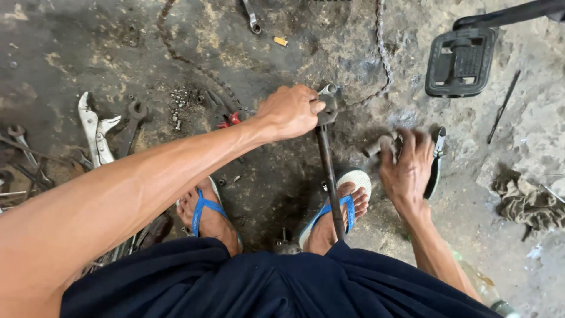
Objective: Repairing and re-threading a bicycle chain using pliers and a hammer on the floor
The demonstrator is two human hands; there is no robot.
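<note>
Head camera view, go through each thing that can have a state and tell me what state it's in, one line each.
Left hand: closed around the head of the long wrench.
Long wrench: upright, held, jaw on the chain.
Bicycle chain: slack, lying on the floor.
Right hand: blurred, fingers on a small metal part.
Locking pliers: lying flat, untouched.
Pedal: on its crank, off the floor.
Rag: crumpled.

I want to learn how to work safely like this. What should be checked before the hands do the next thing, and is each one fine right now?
1. Left hand gripping the top of the long dark metal rod tool: ok.
2. Right hand holding a small grey metal part firmly: cannot tell, blurred.
3. Rusty bicycle chain clear of fingers: ok.
4. Toes in blue flip-flops away from the rod: not ok, the rod runs over one foot.
5. Black-handled pliers within reach: ok.
</note>
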